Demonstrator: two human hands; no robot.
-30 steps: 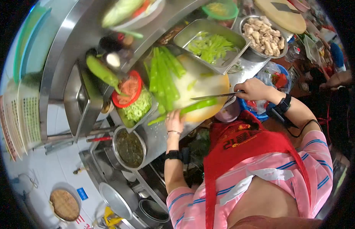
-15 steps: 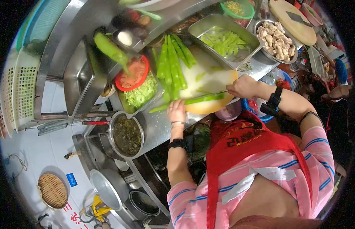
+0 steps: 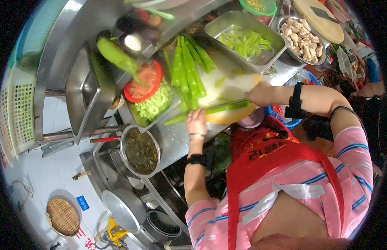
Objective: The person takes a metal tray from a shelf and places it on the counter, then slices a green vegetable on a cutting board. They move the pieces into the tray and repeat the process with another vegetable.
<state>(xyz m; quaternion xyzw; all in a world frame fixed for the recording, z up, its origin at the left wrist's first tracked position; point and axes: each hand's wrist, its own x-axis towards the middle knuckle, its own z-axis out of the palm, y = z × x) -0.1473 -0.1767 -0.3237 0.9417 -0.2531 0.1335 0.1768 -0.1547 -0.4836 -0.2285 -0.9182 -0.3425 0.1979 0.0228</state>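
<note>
A long green stalk, which looks like celery (image 3: pixel 227 108), lies along the near edge of the round cutting board (image 3: pixel 218 119). My left hand (image 3: pixel 196 121) is closed over its left part, fingers pressing it down. My right hand (image 3: pixel 260 94) is closed at the stalk's right end. From it runs a thin dark edge (image 3: pixel 235 101) along the stalk, which looks like a knife blade seen edge-on; the handle is hidden in the fist. Several more celery stalks (image 3: pixel 187 68) lie side by side on the board's left. Behind the board, a steel tray (image 3: pixel 220 35) holds cut green pieces (image 3: pixel 245 43).
Left of the board stand a tray of shredded greens (image 3: pixel 154 102) and a red bowl of pinkish food (image 3: pixel 144 85). A pot of dark food (image 3: pixel 139 152) is nearer. A steel bowl of meat chunks (image 3: pixel 301 39) stands far right. Another person's arm (image 3: pixel 370 89) shows at right.
The view has shifted slightly. My right forearm and elbow have swung outward and up, while both hands stay at the same stalk.
</note>
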